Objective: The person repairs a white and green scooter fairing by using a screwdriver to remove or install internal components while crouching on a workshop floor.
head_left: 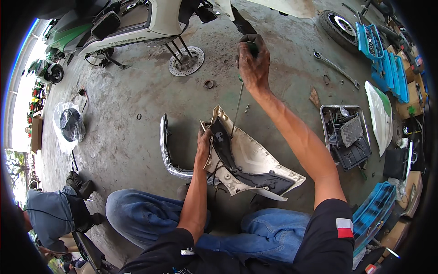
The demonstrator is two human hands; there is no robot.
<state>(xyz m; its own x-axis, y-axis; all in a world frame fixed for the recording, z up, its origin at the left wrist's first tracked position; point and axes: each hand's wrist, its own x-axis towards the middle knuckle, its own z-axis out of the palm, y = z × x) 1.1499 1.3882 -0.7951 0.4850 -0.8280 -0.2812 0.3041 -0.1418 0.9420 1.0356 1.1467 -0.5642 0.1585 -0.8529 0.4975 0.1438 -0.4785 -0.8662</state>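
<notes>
A cream-white motorcycle body panel point(258, 157) rests in front of my knees, its inner side facing up. A black plastic piece point(222, 140) runs along its inside, with a dark cable beside it. My left hand point(203, 145) is closed on the panel's left edge. Above the panel, my right hand point(253, 64) is wrapped round the green handle of a long screwdriver point(238, 107). The shaft slants down, and its tip meets the black piece near the panel's upper part. A curved silver-and-black trim piece point(164, 144) lies left of the panel.
A metal tray of parts point(324, 108) stands at right, near a white-green panel point(379, 112) and blue toolboxes point(392, 75). A large wrench point(335, 68), wheel point(338, 28) and brake disc point(196, 61) lie farther off. A partly dismantled motorcycle point(137, 39) stands ahead; a person point(52, 210) is at left.
</notes>
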